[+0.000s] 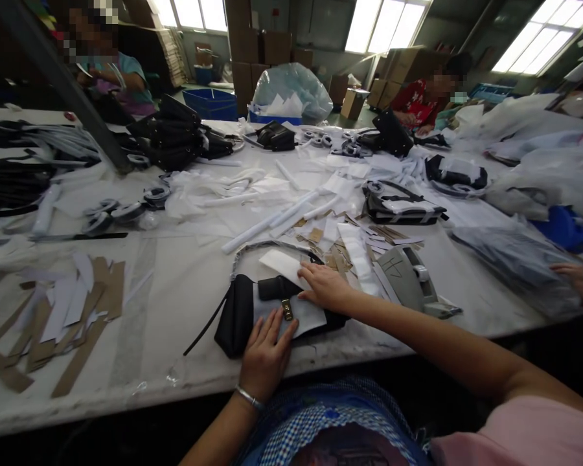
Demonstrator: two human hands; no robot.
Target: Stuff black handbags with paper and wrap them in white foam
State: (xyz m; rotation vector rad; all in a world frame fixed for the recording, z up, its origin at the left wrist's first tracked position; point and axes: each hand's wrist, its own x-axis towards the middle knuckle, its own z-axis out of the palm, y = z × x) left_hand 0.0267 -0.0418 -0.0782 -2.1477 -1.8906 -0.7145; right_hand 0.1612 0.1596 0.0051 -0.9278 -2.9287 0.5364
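A black handbag [240, 310] with a gold clasp [286, 309] lies at the table's near edge. Its raised handle [257, 246] looks wrapped in clear film, and a thin pale sheet [315, 318] covers part of its front. My left hand [268, 346] rests on the lower front below the clasp, fingers stretched out. Over the bag's upper right reaches my right hand [323, 285], fingers extended, its tips at the end of a white strip [284, 266]. Whether those fingertips press on the strip or the bag is unclear. A loose black strap [205, 327] trails to the left.
Brown and white card strips [72, 310] lie left. A grey tape dispenser [405, 278] and paper scraps [337, 249] sit right of the bag. Another black bag [401, 206] stands behind. Someone's hand [580, 278] shows at far right; two people work across the table.
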